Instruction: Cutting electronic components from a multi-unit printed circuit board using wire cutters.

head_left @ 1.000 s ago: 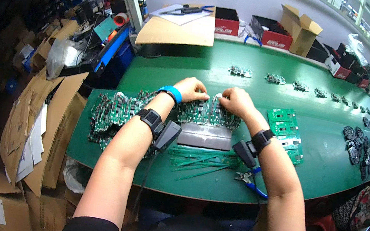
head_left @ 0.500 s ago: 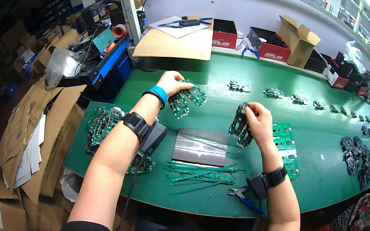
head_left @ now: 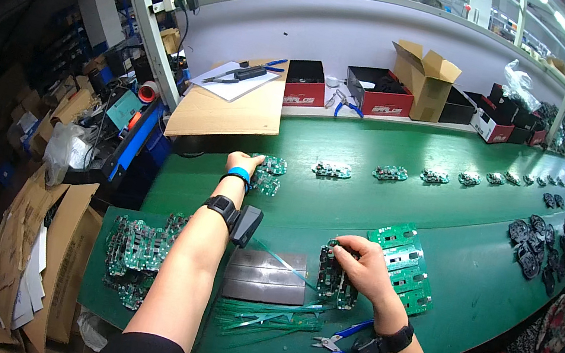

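My left hand [head_left: 242, 163] is stretched far out over the green belt [head_left: 369, 199], fingers curled loosely on a small circuit board [head_left: 268, 172] it is touching there, while my right hand [head_left: 364, 268] is closed around a stack of boards [head_left: 333, 282] held on edge near me, just beside the grey mat [head_left: 265, 277]. With my attention split, I think the stack could fan out and tip, since only my fingers over the top brace it. The board under my left hand could land crooked or nudge its neighbour [head_left: 332, 171] if I let go carelessly.
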### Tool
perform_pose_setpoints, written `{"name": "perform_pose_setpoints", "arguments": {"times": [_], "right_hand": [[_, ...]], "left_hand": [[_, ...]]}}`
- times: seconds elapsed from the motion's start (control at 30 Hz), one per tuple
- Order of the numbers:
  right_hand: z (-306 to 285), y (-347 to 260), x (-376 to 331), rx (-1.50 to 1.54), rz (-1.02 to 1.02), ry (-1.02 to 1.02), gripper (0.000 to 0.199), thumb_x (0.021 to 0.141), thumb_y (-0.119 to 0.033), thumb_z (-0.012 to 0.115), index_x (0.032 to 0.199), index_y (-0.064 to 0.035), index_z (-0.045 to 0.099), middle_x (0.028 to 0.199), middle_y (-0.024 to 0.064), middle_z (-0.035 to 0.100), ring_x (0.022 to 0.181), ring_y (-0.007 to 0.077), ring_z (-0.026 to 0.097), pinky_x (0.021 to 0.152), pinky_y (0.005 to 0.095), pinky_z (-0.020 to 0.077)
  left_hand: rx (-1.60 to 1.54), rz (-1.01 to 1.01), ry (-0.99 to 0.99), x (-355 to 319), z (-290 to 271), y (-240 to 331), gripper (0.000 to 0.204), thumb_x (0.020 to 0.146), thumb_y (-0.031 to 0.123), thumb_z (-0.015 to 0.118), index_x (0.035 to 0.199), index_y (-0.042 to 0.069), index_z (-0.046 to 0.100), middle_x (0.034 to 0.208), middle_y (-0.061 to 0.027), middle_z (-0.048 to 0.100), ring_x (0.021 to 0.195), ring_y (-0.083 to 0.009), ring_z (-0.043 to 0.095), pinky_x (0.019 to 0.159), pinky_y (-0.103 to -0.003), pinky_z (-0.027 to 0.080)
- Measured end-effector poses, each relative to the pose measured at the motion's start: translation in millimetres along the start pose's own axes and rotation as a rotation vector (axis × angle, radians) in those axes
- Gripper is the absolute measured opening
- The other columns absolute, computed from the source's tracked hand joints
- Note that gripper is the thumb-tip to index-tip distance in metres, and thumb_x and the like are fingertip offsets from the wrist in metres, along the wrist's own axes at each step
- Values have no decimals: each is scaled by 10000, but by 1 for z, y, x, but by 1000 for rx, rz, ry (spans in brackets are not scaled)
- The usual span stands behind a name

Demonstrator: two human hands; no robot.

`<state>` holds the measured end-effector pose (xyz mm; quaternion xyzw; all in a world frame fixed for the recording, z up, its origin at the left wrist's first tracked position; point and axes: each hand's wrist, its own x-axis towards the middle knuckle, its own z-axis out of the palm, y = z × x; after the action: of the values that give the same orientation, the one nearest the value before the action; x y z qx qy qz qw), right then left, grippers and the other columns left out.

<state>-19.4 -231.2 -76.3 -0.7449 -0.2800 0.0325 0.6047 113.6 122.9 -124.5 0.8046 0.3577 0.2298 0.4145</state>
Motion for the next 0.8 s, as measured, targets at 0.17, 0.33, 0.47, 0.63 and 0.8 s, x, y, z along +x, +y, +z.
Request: {"name": "perform_pose_setpoints", "arguments": {"times": [0.17,0.33,0.47,0.63,0.8], "right_hand": [[-4,2,1,54,112,5,219,796,-123,625,935,46,633,830,120,660,753,155,610,676,277,473],[0,-1,-1,23,119,-36,224,797,-128,628,939,45,632,834,119,658,761,155,610,672,278,475],[3,8,1,65,143,-56,221,795,-126,631,936,45,633,819,122,654,751,151,608,661,273,473],[5,7,5,31,117,-26,199,798,-110,621,917,49,635,765,96,654,677,111,583,609,252,461],[4,15,1,95,133,34,175,803,-88,615,905,53,634,733,48,635,646,70,540,579,231,438]], "left_hand": [[-29,69,128,18,-12,3,474,573,340,820,878,4,680,917,-186,661,856,-283,641,831,-370,489],[-40,-60,444,44,-57,-13,343,722,312,712,716,-29,681,769,-208,659,744,-329,652,763,-396,500],[158,-86,401,52,-72,-25,436,841,358,525,827,-55,666,889,-253,636,873,-387,617,828,-427,471],[510,343,205,36,-79,-3,410,837,401,468,792,52,680,782,-132,662,712,-345,624,709,-390,499],[-132,407,-1174,-120,-52,88,346,900,249,539,1146,7,550,984,-105,620,771,-147,605,638,-289,531]]}}
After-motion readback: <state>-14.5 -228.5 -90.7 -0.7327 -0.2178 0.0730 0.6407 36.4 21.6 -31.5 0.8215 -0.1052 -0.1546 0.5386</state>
